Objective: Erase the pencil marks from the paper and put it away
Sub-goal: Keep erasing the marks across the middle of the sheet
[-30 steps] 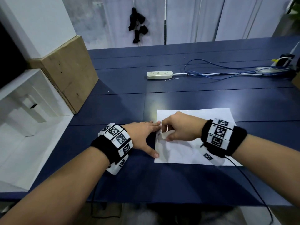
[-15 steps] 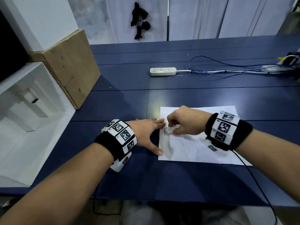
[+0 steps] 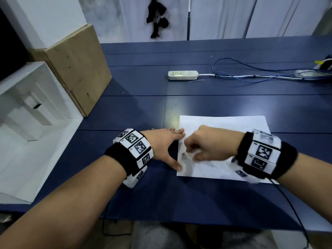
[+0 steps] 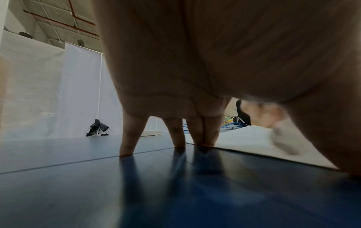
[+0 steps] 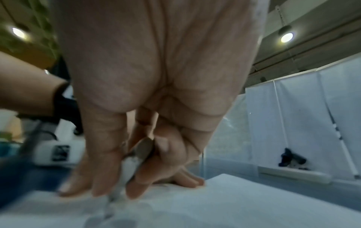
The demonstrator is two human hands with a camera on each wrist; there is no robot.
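- The right hand (image 3: 209, 143) is pinching a small white eraser (image 3: 186, 153) in a curled-finger grip, pressing it down on the paper (image 3: 224, 123) near the sheet's left edge; motion blur is smearing the eraser tip.
- Just left of that grip, the left hand (image 3: 161, 142) is lying flat and spread, its fingertips (image 4: 203, 141) and thumb pinning the paper's left edge to the blue tabletop (image 3: 233, 103).
- Compared with a second ago, the grip is sitting slightly lower along that edge, so rubbing is probably under way and putting away is not yet begun.
- The paper is lying flat under both hands, its long axis running left to right across the tabletop.
- Grey smudges are showing around the grip.
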